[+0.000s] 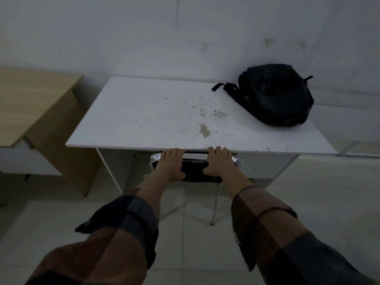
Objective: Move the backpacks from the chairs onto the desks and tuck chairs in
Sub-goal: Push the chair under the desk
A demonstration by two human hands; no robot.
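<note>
Both hands, left hand (171,164) and right hand (219,162), grip the top of a chair (196,171) backrest at the front edge of a stained white desk (144,116). A black backpack (275,94) lies on the desk's far right corner; a wooden desk (30,99) stands to the left.

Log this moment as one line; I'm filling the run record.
stage: tucking chair | left hand: grips chair backrest | right hand: grips backrest | backpack: on white desk | chair: at desk edge

No readable text, labels, brands or numbers anywhere in view; frame is too dim for fine print.
</note>
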